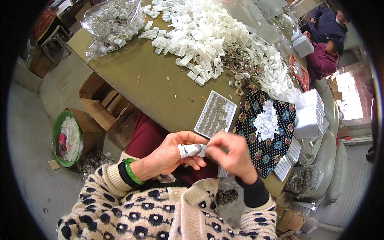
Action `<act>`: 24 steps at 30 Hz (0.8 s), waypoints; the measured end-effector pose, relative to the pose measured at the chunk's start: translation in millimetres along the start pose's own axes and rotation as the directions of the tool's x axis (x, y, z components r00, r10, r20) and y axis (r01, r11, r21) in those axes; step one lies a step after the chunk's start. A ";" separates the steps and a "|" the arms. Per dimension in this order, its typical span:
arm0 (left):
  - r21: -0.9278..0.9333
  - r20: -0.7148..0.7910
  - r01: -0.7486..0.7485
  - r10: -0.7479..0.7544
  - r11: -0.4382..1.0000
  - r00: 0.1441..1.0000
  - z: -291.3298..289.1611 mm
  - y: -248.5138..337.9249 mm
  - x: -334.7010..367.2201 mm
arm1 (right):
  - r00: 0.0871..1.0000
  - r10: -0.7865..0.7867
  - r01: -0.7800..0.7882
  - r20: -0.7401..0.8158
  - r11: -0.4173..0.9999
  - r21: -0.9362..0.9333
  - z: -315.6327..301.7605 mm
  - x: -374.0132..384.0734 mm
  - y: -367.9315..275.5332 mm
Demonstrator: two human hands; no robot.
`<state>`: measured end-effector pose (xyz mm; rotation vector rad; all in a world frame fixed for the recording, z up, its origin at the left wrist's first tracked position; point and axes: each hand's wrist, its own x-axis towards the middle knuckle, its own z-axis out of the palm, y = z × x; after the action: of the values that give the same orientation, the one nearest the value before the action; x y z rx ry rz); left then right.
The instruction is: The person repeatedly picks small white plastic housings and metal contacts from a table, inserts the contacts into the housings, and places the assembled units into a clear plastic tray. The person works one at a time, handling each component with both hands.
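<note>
My left hand is held palm up above my lap at the table's near edge. One of its fingers wears a white wrapping with a dark smudge. At that fingertip is a small white piece, pinched between my hands; its exact kind is too small to tell. My right hand closes thumb and fingers on the piece's other side. Just beyond my hands lies a white tray holding rows of small round brownish pieces. Right of it, a black patterned cloth carries a heap of white flakes.
A large heap of white plastic pieces covers the table's far side, with tangled metal bits beside it. A filled clear bag sits at far left. Stacked white trays stand right. Cardboard box and green basin are left. Two people sit far right.
</note>
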<state>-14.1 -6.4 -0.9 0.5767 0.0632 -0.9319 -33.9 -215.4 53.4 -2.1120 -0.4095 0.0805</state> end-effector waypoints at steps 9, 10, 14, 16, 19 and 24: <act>-0.304 0.025 0.107 -0.104 0.947 0.994 -16.3 7.5 15.4 | 0.867 -0.122 -0.349 -0.483 0.543 -0.764 -58.2 90.1 115.3; -0.298 0.010 0.121 -0.124 0.947 0.992 -16.8 8.4 16.4 | 0.868 -0.087 -0.389 -0.488 0.492 -0.779 -59.6 93.8 120.4; -0.293 0.009 0.125 -0.128 0.948 0.992 -13.8 10.3 16.6 | 0.877 -0.076 -0.354 -0.475 0.566 -0.744 -62.9 93.4 126.5; -0.256 -0.012 0.126 -0.133 0.959 0.991 -10.6 11.0 16.7 | 0.872 -0.052 -0.362 -0.487 0.602 -0.712 -63.3 91.8 126.9; -0.158 -0.055 0.117 -0.127 0.980 0.990 -5.8 10.7 16.1 | 0.870 -0.094 -0.317 -0.484 0.645 -0.696 -62.7 89.5 119.7; -0.154 -0.060 0.068 -0.078 0.986 0.995 -2.9 12.0 14.5 | 0.885 0.025 -0.206 -0.464 0.916 -0.344 -43.9 63.7 58.7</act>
<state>4.5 -10.2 -2.3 0.4657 0.2140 -0.9700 50.7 -259.5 35.1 -2.4500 -0.0091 -0.4538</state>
